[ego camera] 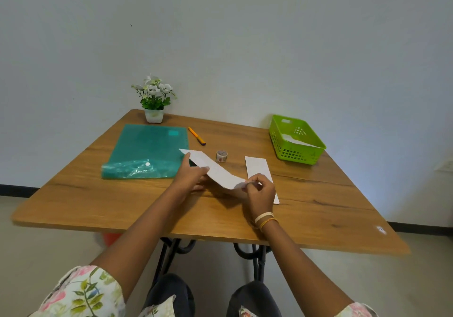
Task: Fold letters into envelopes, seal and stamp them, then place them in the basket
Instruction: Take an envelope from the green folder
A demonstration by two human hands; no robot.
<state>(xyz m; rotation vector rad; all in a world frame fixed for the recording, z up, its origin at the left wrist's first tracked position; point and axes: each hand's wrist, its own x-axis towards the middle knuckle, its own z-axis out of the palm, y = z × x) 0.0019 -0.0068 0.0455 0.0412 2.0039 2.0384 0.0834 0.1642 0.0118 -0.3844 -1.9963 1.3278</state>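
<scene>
Envelope [215, 169] between both hands

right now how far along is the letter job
Done, it seems: a white envelope already lies in the green basket. In hand: the left hand and right hand hold a long white paper above the table; I can't tell whether it is sealed. Left: another white piece lies flat beside the right hand, and the tape roll stands untouched.

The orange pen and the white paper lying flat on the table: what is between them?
In the head view, only a small tape roll stands between the orange pen and the flat white paper.
</scene>
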